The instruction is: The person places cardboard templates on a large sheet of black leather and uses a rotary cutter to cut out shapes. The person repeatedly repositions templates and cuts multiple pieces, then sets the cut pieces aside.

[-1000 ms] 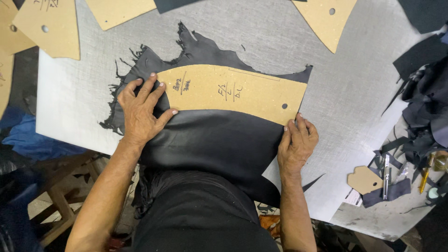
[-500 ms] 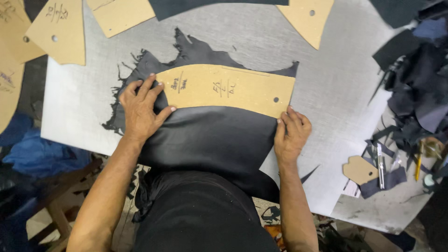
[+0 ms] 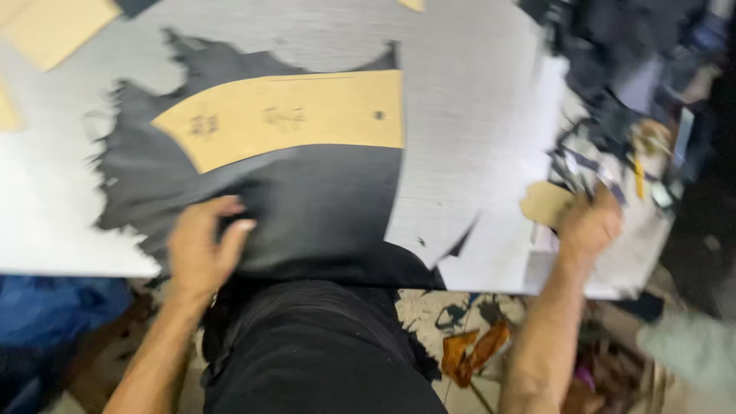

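Observation:
A black leather piece (image 3: 322, 199) with ragged edges lies on the grey cutting table (image 3: 468, 153). A tan cardboard pattern (image 3: 291, 115), long and curved, lies across its upper part. My left hand (image 3: 201, 249) rests on the lower left of the leather near the table's front edge, fingers bent and pressing on it. My right hand (image 3: 589, 222) is far to the right, at a heap of scraps and tools, beside a small tan cardboard tag (image 3: 546, 204). The frame is blurred, so what its fingers hold is unclear.
More tan patterns (image 3: 54, 31) lie at the back left of the table. Dark leather scraps and small tools (image 3: 636, 115) are piled at the right. Scraps of leather (image 3: 471, 349) lie on the floor below the table edge.
My right hand left the leather's right edge and moved far right to the tool heap. My left hand slid down off the pattern onto the leather. The view shifted right.

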